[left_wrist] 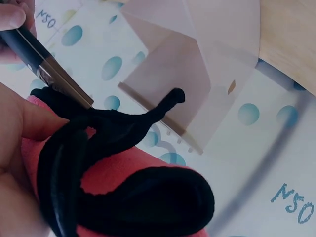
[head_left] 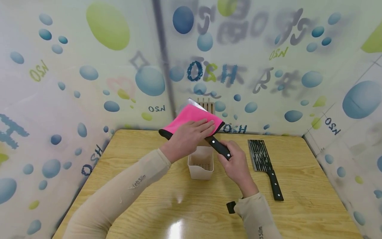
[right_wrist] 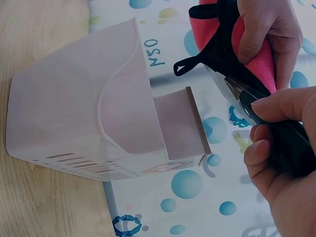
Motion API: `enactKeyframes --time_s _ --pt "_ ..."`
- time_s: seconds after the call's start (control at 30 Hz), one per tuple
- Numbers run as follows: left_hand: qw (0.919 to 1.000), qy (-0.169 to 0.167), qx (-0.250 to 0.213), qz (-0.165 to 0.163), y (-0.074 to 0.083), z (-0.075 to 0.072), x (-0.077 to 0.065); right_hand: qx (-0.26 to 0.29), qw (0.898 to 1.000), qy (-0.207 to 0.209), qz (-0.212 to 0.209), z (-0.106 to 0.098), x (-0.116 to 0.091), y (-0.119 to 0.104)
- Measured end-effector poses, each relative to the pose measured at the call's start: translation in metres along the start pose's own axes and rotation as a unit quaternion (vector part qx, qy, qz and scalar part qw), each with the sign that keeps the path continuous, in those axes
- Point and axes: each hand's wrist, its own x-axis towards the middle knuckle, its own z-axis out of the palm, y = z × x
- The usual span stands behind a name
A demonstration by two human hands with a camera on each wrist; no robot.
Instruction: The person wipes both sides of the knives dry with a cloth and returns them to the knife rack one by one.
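Note:
A knife with a black riveted handle (head_left: pixel 220 148) is held up over the table, its handle gripped in my right hand (head_left: pixel 237 164). Around its blade lies a pink cloth with black edging (head_left: pixel 186 116); a strip of bare blade (head_left: pixel 197 105) shows beyond it. My left hand (head_left: pixel 188 136) pinches the cloth against the blade, fingers on top, and the right wrist view shows the thumb on the other side of the cloth (right_wrist: pixel 252 34). A black loop (left_wrist: pixel 170 98) hangs off the cloth's edge. Most of the blade is hidden.
Below the hands stands a beige knife holder (head_left: pixel 201 172) with a slotted back part (head_left: pixel 209 107). A cleaver (head_left: pixel 262 159) with a black-patterned blade lies on the wooden table (head_left: pixel 298 186) at the right. Patterned walls (head_left: pixel 268 99) enclose the table's back and sides.

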Motion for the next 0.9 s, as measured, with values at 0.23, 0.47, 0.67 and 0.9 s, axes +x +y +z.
enactKeyframes --time_s 0.23,0.47,0.67,0.9 --pt "0.9997 -0.022 0.008 -0.007 0.009 0.000 -0.001 -0.002 1.000 0.004 0.006 0.001 0.000 0.000" --pt "0.9993 -0.028 0.010 -0.024 0.024 -0.003 -0.005 0.003 1.000 0.013 0.013 0.002 0.002 -0.002" --pt "0.9996 -0.004 0.014 -0.024 0.035 -0.002 -0.009 0.004 0.999 0.029 0.027 0.002 0.003 -0.005" --pt "0.9992 0.029 0.003 -0.027 0.043 0.000 -0.011 0.008 0.999 0.040 0.031 0.004 0.004 -0.003"
